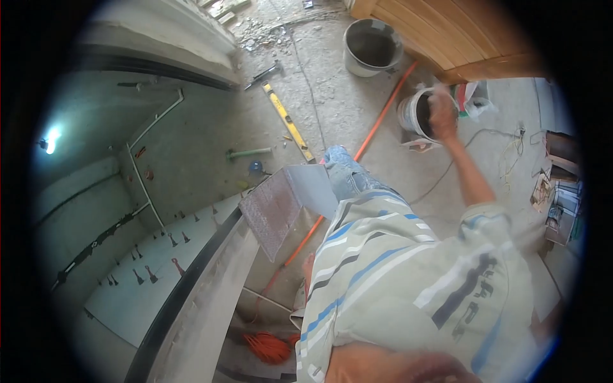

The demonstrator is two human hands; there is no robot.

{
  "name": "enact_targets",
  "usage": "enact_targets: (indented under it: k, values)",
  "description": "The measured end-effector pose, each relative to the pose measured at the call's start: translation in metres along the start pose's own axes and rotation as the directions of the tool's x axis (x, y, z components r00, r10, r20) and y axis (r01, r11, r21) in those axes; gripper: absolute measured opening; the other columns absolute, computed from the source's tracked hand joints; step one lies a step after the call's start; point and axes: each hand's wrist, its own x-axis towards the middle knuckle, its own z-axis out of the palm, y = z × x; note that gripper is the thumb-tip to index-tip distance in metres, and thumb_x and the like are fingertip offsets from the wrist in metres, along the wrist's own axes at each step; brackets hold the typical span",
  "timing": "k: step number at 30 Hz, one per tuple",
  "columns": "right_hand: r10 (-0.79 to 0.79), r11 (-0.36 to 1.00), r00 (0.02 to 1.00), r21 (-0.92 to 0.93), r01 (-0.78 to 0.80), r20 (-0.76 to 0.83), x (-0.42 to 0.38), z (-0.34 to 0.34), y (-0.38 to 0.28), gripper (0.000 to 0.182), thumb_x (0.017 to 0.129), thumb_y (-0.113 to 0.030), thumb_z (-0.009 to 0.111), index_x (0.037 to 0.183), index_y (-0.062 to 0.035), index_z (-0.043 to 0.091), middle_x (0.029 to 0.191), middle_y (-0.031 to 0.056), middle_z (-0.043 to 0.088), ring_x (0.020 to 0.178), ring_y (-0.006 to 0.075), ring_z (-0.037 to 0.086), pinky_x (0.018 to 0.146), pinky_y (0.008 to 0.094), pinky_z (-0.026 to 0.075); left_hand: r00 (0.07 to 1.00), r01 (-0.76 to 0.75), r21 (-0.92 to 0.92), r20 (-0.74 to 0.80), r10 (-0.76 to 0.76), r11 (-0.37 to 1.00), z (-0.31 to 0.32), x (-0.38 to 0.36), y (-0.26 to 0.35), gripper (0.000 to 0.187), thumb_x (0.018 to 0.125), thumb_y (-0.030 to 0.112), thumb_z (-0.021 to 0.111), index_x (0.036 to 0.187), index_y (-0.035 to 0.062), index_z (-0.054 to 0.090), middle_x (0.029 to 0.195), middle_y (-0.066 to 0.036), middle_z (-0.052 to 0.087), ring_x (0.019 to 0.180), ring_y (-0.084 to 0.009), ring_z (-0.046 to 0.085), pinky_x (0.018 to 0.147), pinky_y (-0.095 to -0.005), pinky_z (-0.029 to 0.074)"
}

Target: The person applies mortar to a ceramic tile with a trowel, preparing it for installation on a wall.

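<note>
My right hand [442, 116] is over the open mouth of a small white bucket [408, 115]. Motion blurs its fingers, and whatever they hold, if anything, does not show. Close to my bent knee, a panel piece with a textured brown face [271, 220] and a smooth grey face [314, 187] stands at an angle beside a long dark-edged ledge. My left hand cannot be seen. A blurred patch of bare skin fills the bottom edge.
On the concrete floor lie a yellow spirit level [288, 121], a hammer [263, 75] and an orange hose [386, 108]. A larger bucket [371, 48] stands near the wooden door [476, 32]. A pale slab with several clips [150, 274] is at left. An orange coil [267, 348] lies below.
</note>
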Motion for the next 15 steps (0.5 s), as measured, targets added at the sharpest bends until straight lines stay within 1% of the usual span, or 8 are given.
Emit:
enact_targets:
  k: [1, 2, 4, 5, 8, 10, 11, 15]
  values:
    - [0.048, 0.995, 0.997, -0.085, -0.053, -0.06, 0.013, -0.019, 0.038, 0.059, 0.084, -0.01, 0.048, 0.139, 0.0, 0.028, 0.138, 0.0265, 0.034, 0.132, 0.0405, 0.028, 0.108, 0.0475, 0.027, 1.0, -0.012, -0.017, 0.009, 0.012, 1.0, -0.001, 0.007, 0.003, 0.034, 0.092, 0.03, 0.049, 0.1, -0.001, 0.061, 0.084, -0.008, 0.06, 0.072, -0.0162, 0.055, 0.059, -0.0281, 0.04]
    - [0.589, 0.803, 0.784, -0.25, -0.54, 0.198, 0.009, -0.014, 0.101, 0.068, 0.084, -0.023, 0.054, 0.139, 0.0023, 0.024, 0.143, 0.0265, 0.027, 0.135, 0.0393, 0.021, 0.108, 0.0499, 0.025, 1.0, -0.027, -0.048, 0.006, 0.028, 0.998, -0.002, 0.011, 0.009, 0.033, 0.092, 0.03, 0.05, 0.099, -0.0006, 0.061, 0.082, -0.007, 0.06, 0.07, -0.0147, 0.054, 0.057, -0.0274, 0.04]
    - [0.807, 0.44, 0.558, -0.435, -0.786, -0.192, 0.019, -0.036, 0.116, 0.069, 0.081, -0.033, 0.059, 0.134, 0.0016, 0.032, 0.139, 0.0271, 0.034, 0.13, 0.042, 0.032, 0.104, 0.0492, 0.03, 0.999, -0.05, -0.104, -0.021, 0.048, 0.993, 0.001, 0.023, 0.035, 0.032, 0.092, 0.029, 0.05, 0.098, -0.0002, 0.061, 0.08, -0.005, 0.06, 0.067, -0.0133, 0.054, 0.054, -0.0267, 0.039]
    - [0.887, 0.435, 0.461, -0.306, -0.847, -0.014, 0.006, -0.022, 0.148, 0.064, 0.081, -0.035, 0.06, 0.129, 0.0017, 0.039, 0.132, 0.0266, 0.042, 0.125, 0.041, 0.039, 0.102, 0.0477, 0.033, 0.994, -0.001, -0.235, -0.111, -0.026, 0.972, -0.002, 0.022, 0.042, 0.031, 0.092, 0.028, 0.05, 0.1, 0.0005, 0.061, 0.081, -0.005, 0.06, 0.068, -0.0127, 0.054, 0.054, -0.0249, 0.039]
    - [0.734, 0.658, 0.559, -0.202, -0.725, 0.386, -0.028, 0.036, 0.121, 0.053, 0.079, -0.037, 0.064, 0.113, 0.0022, 0.058, 0.11, 0.023, 0.061, 0.11, 0.0365, 0.055, 0.094, 0.0424, 0.041, 0.97, -0.07, -0.387, -0.241, -0.027, 0.919, 0.004, 0.024, 0.038, 0.03, 0.092, 0.031, 0.054, 0.104, 0.0047, 0.06, 0.084, -0.003, 0.062, 0.073, -0.0108, 0.059, 0.055, -0.0219, 0.041]
    - [0.586, 0.656, 0.401, -0.123, -0.744, 0.704, -0.045, 0.106, 0.054, 0.047, 0.08, -0.036, 0.063, 0.106, 0.0037, 0.062, 0.105, 0.0216, 0.064, 0.105, 0.0321, 0.059, 0.09, 0.0392, 0.044, 0.939, -0.139, -0.2, -0.339, 0.064, 0.97, 0.01, 0.004, 0.054, 0.033, 0.092, 0.032, 0.052, 0.11, 0.005, 0.06, 0.085, -0.004, 0.063, 0.071, -0.0108, 0.058, 0.056, -0.0257, 0.042]
    - [0.351, 0.749, 0.424, 0.021, -0.662, 0.835, -0.045, 0.127, 0.01, 0.047, 0.082, -0.036, 0.062, 0.108, 0.003, 0.062, 0.104, 0.0211, 0.064, 0.1, 0.032, 0.06, 0.088, 0.0387, 0.044, 0.94, -0.188, -0.412, -0.34, 0.041, 0.891, 0.022, 0.005, 0.038, 0.036, 0.091, 0.034, 0.052, 0.111, 0.0056, 0.06, 0.092, -0.004, 0.064, 0.069, -0.0111, 0.056, 0.055, -0.0272, 0.042]
    - [-0.035, 0.847, 0.271, 0.173, -0.502, 0.962, -0.063, 0.179, -0.183, 0.05, 0.087, -0.044, 0.054, 0.1, 0.0035, 0.063, 0.097, 0.0227, 0.064, 0.09, 0.0309, 0.062, 0.078, 0.0395, 0.045, 0.946, 0.157, -0.453, -0.186, -0.265, 0.878, 0.06, 0.006, -0.031, 0.041, 0.089, 0.036, 0.055, 0.112, 0.0027, 0.06, 0.089, -0.004, 0.062, 0.072, -0.0138, 0.058, 0.059, -0.0269, 0.044]
